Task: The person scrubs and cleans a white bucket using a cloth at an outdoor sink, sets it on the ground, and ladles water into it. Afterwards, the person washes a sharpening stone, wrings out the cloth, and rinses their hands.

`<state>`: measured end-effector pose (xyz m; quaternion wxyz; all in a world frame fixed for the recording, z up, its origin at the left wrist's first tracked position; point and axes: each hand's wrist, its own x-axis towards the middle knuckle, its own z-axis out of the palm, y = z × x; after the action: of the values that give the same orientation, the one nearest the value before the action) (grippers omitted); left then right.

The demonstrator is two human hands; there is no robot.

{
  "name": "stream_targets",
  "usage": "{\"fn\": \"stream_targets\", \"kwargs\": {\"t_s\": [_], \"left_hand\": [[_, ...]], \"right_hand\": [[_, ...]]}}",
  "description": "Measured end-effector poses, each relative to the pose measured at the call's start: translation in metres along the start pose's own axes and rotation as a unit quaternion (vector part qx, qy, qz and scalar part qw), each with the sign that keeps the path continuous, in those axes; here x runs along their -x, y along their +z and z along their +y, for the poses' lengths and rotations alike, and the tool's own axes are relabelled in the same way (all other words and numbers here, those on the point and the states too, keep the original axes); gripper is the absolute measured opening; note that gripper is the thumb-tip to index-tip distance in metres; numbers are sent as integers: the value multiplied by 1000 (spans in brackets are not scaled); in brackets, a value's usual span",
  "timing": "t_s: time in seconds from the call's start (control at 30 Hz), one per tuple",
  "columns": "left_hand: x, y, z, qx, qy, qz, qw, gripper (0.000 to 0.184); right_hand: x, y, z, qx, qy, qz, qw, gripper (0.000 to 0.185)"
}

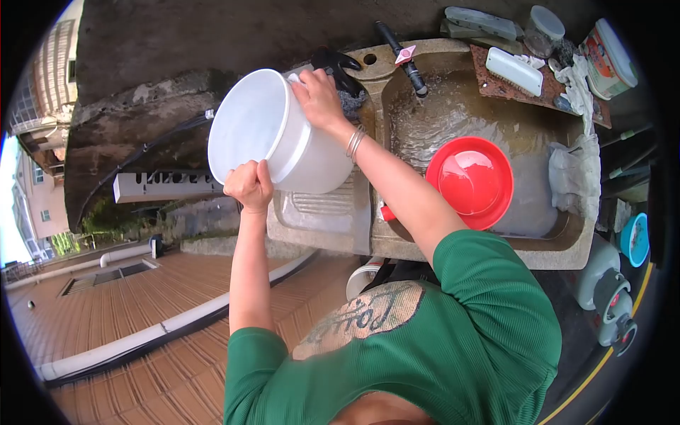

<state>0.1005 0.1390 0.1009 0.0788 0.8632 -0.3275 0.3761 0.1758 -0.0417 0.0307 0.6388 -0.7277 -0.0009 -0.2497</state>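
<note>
A white plastic bucket [248,127] is tilted over the washboard side of the stone sink [482,249], its mouth turned to the left. My left hand [249,185] is closed on the near part of its rim. At the far side, my right hand [319,99] grips the bucket near the rim; a small pale bit shows by the fingers, too unclear to name. In the water-filled basin, right of my right forearm, sits a red plastic dipper [471,183], partly hidden by that arm. The bucket's bottom faces right, above the ribbed washboard [319,209].
A black tap [411,67] with a pink handle juts over the basin. A white brush [515,71] lies on a reddish board [489,83] across the far right corner. A dark glove-like item [336,67] rests behind the bucket. A blue basin [634,239] stands at right.
</note>
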Motion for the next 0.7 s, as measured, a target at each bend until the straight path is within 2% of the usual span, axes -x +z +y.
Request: {"fn": "stream_targets", "kwargs": {"t_s": [0.07, 0.17, 0.27, 0.37, 0.43, 0.5, 0.57, 0.63, 0.7], "left_hand": [[0, 0, 2, -4, -3, 3, 1000, 41], [1, 0, 3, -18, -4, -1, 1000, 41], [-1, 2, 0, -38, 3, 5, 999, 41], [4, 2, 1, -40, -3, 3, 999, 40], [1, 1, 1, -35, 0, 4, 999, 40], [2, 2, 2, -31, -4, 14, 999, 39], [4, 1, 1, -55, -2, 5, 998, 35], [1, -1, 7, -50, -3, 11, 999, 33], [1, 0, 10, -37, -31, 7, 999, 27]], "right_hand": [[38, -1, -6, -17, -31, 83, 996, 18], [84, 12, 6, -81, -38, 137, 987, 19], [102, 15, 42, 38, -14, 120, 992, 20], [107, 12, 107, 106, 234, -6, 967, 22], [100, -17, 116, 75, 223, 41, 971, 23], [93, -49, 110, 105, 215, 139, 961, 22], [89, -76, 121, 173, 264, 243, 917, 22], [89, -90, 139, 278, 377, 291, 834, 23], [93, -94, 152, 244, 514, 207, 796, 34]]}}
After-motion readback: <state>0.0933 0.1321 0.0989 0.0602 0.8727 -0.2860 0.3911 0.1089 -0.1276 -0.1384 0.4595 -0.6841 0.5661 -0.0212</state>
